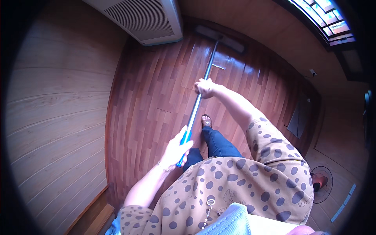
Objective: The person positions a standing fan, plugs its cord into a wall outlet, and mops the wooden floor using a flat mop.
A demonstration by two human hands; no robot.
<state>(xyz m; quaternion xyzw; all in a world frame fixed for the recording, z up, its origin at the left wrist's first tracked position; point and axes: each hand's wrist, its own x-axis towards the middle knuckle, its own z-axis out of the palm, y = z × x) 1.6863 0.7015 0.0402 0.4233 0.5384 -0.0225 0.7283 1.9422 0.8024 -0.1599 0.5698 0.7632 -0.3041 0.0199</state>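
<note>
A flat mop with a long metal pole and blue grip (192, 117) slants from near my body to the far side of the floor. Wrapped round the blue lower end is my left hand (177, 149). Farther up the pole, my right hand (205, 88) is closed on it. The wide, flat mop head (220, 38) lies on the wood floor near the far wall, right of the white appliance; it looks slightly blurred. Below it, the floorboards (156, 90) reflect bright light.
A white appliance with a slatted grille (137, 19) stands at the far left. Pale wood panelling (58, 109) runs along the left. To the right are a wall socket (313, 72), a flat grey panel (299, 117) and a fan (321, 184). My sandalled foot (206, 121) is under the pole.
</note>
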